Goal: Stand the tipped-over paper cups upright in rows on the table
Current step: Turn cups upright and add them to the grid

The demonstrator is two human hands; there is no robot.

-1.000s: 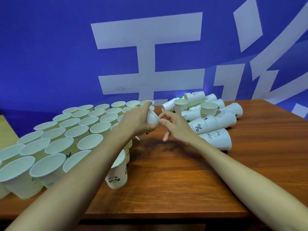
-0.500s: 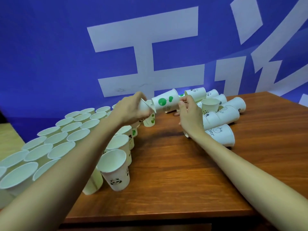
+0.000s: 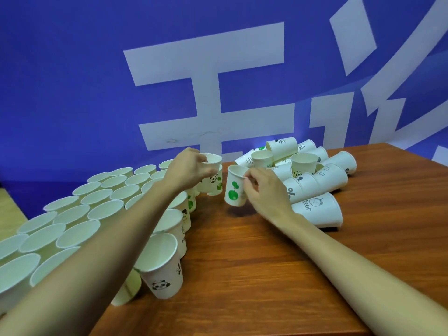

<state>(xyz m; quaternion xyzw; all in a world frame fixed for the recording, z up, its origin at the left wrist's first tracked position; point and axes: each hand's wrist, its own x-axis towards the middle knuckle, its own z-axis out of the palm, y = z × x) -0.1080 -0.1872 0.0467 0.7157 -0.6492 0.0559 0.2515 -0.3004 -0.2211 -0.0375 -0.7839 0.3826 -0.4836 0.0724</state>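
Paper cups: our left hand (image 3: 188, 169) grips one (image 3: 213, 163) at the rows' far end; our right hand (image 3: 263, 187) pinches the green-print cup (image 3: 234, 190) just right; light, crushable, so hold rims gently.

Upright cups (image 3: 72, 214) fill the table's (image 3: 266, 275) left — tipped cups (image 3: 315, 180) heap at the far right (against the wall (image 3: 72, 81)).

wall: I am facing a blue wall (image 3: 72, 81) bearing large white characters (image 3: 206, 93), filling the far side | furniture: I am looking down at a reddish-brown wooden table (image 3: 278, 263) with visible grain, running to the right | floor: pale yellowish strip (image 3: 9, 209) showing far left | light: even, a faint glow sitting low on the wall
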